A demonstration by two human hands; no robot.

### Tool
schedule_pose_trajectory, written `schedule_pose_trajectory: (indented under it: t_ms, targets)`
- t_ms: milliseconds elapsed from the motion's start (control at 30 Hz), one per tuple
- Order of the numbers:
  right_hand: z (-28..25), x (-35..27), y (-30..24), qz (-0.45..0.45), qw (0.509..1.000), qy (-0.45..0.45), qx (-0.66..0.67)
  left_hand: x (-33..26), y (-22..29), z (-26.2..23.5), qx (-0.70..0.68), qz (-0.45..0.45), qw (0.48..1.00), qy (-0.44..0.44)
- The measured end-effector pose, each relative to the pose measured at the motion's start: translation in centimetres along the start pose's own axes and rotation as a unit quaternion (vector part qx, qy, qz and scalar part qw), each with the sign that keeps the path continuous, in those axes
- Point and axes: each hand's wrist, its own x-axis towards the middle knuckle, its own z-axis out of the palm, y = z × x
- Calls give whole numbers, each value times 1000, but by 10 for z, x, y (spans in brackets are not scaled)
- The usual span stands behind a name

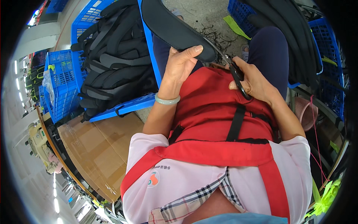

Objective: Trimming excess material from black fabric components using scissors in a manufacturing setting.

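Observation:
My left hand [180,66] grips the lower end of a long black padded strap [173,28] that runs up and to the left over my lap. A pale green bangle sits on that wrist. My right hand [254,80] holds black-handled scissors [235,74], whose blades point up and left to the strap's edge next to my left thumb. Both hands are above my red apron [209,112].
A blue plastic crate [151,100] full of black padded straps stands at my left, with another blue crate [59,87] beyond it. A flat cardboard sheet [99,149] lies below them. More black straps fill a blue crate [328,56] at the right. Thread scraps litter the floor ahead.

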Motion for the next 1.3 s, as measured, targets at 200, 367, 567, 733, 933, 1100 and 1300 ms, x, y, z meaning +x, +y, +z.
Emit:
schedule_pose_trajectory:
  t_ms: [200,367,567,733,933,1100,1300]
  targets:
    - [4,-1,5,-50,998,37,12,-4,1,-1,-12,-10,1000,10]
    - [-4,-2,-3,19,1000,9,-10,-5,2,-5,26,1,1000,-3]
    - [0,-1,-11,-19,996,45,-70,-9,0,-8,54,1,998,-33]
    - [-2,2,-9,45,996,26,-66,-11,3,3,3,-14,1000,26]
    - [8,4,-11,-16,996,38,-79,-13,0,-3,48,21,998,21]
    - [10,9,-16,-5,995,35,-98,-13,-1,-5,47,29,998,-4]
    - [13,10,-17,-7,995,46,-88,-16,-2,-5,37,26,999,3]
